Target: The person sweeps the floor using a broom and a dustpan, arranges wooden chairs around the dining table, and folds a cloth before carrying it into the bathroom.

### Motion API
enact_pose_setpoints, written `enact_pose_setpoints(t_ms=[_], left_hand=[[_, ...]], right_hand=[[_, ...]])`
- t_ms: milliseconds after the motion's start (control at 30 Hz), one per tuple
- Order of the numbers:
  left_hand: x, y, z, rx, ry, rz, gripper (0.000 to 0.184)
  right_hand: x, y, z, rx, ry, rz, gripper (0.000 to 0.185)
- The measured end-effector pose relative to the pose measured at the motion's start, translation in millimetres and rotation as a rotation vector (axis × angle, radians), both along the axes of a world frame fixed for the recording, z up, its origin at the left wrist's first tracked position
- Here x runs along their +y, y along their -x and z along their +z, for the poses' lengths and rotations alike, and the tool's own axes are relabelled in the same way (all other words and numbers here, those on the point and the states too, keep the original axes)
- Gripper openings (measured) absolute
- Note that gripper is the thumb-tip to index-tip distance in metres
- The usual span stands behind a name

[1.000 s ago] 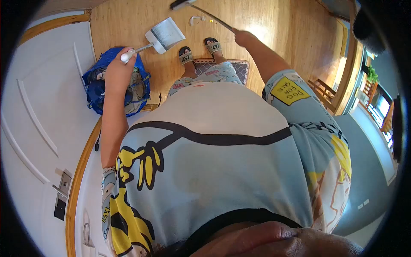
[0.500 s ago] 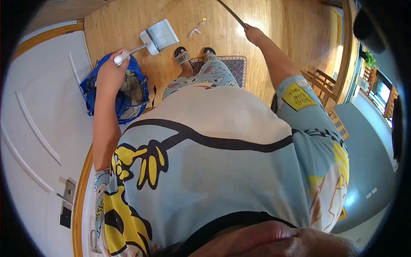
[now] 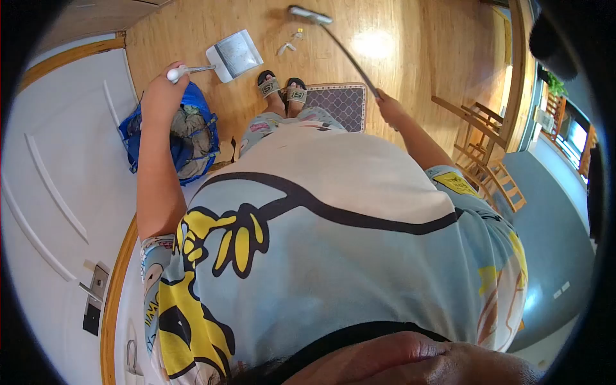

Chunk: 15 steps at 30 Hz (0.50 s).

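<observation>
My left hand (image 3: 165,95) is closed round the white-ended handle of a dustpan (image 3: 237,56), whose pan rests on the wooden floor with its mouth toward the upper right. My right hand (image 3: 393,110) grips the long dark stick of a broom (image 3: 353,61). The broom head (image 3: 310,14), slightly smeared by motion, is at the top of the view, beyond some small litter. That litter is a crumpled whitish scrap (image 3: 287,48) and a little yellow piece (image 3: 299,30), lying on the floor right of the dustpan.
A blue bag (image 3: 208,109) stuffed with cloth-like things stands below my left hand. My sandalled feet are by a patterned mat (image 3: 346,106). A white door (image 3: 51,173) is at left, wooden chairs (image 3: 481,131) at right.
The broom head has come into view at the top, its stick now slanting down to my right hand, which has moved slightly right and down. The dustpan has shifted slightly left.
</observation>
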<state>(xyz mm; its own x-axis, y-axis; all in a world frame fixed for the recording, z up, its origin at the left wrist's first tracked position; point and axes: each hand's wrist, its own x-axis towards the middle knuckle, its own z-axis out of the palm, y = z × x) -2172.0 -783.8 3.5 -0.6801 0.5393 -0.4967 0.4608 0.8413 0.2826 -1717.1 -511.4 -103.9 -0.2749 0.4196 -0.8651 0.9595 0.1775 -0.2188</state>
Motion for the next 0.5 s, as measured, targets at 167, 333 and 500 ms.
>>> enact_pose_setpoints(t_ms=[167, 333, 500], left_hand=[[1, -12, 2, 0.077, 0.017, -0.001, 0.036], [1, -10, -5, 0.072, 0.002, -0.058, 0.035], [14, 10, -15, -0.052, -0.064, -0.118, 0.033]], right_hand=[[44, -12, -27, -0.073, -0.026, -0.396, 0.04], [19, 29, -79, 0.11, 0.059, 0.229, 0.003], [-90, 96, -86, 0.185, -0.102, 1.202, 0.007]])
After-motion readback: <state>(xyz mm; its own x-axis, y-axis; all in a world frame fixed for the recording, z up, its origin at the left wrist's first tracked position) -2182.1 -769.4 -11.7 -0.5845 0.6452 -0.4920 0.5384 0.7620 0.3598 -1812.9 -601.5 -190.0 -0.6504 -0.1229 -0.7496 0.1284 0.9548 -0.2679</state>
